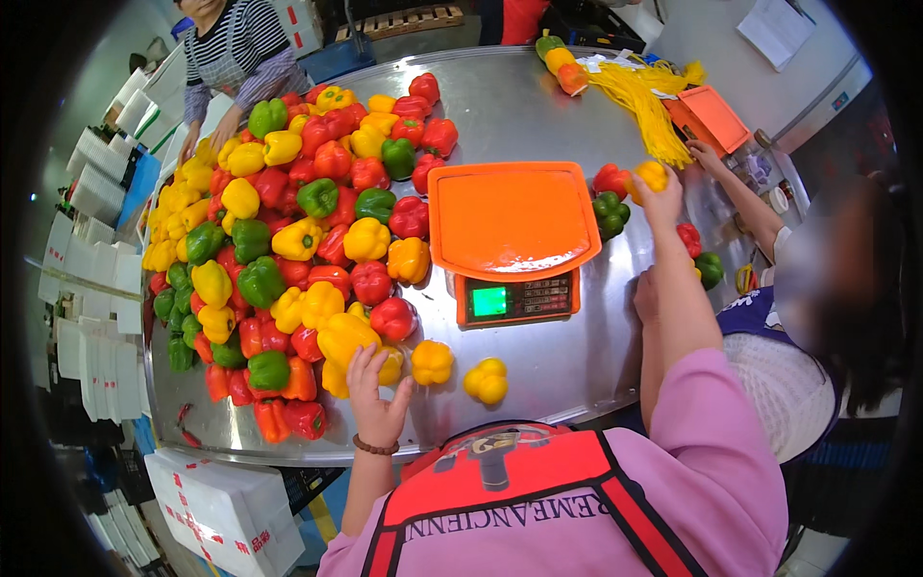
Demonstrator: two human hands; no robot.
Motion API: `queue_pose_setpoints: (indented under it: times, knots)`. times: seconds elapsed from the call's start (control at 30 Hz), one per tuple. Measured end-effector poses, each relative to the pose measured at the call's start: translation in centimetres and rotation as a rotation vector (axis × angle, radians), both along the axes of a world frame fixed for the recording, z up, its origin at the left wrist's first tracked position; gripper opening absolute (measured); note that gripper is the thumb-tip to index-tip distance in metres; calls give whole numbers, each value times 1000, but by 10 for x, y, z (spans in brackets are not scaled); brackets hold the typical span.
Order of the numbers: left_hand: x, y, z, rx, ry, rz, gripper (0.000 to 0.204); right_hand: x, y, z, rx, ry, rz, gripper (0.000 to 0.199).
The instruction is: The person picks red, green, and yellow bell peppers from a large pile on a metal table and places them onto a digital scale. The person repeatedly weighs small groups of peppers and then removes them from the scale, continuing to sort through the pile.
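Two hands (377, 404), glossy yellow peppers (348, 337)

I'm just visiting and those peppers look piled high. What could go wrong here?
The left hand is reaching into the pepper pile; shifting one might send others rolling toward the table edge. Two loose yellow peppers sit near that edge and could roll off. The right hand holds a yellow pepper out beside the scale, close to another person's arm, so a bump could knock it loose.
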State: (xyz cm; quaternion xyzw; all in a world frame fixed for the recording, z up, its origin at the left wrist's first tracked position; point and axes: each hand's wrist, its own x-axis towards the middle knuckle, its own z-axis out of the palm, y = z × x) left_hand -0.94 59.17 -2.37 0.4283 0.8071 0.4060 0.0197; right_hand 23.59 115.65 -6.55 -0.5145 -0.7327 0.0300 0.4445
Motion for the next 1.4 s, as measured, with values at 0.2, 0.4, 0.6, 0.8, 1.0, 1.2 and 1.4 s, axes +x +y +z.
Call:
queue_pose_setpoints:
  times: [0.2,0.4,0.6,0.8,1.0,1.2,1.4]
  knots:
    - [-15,-11,1,-42,84,66,54,70,58,-88,-549,-76,-31,91]
    - [-47,-24,-5,-11,151,337,66,17,-5,-23,-266,139,12,73]
    - [-67,-5,-7,-227,-214,526,87,-74,-174,35,-377,613,693,53]
    - [-68,-3,-20,-19,-383,427,93,-116,-337,45,-1195,403,1111,49]
    - [-11,7,27,95,-159,-162,97,-113,-377,72,-1092,79,1385,96]
    - [7,9,30,79,-329,-410,98,-91,-372,67,-1336,247,1371,100]
    - [-71,6,19,115,-146,-95,88,-104,-298,47,-880,458,932,88]
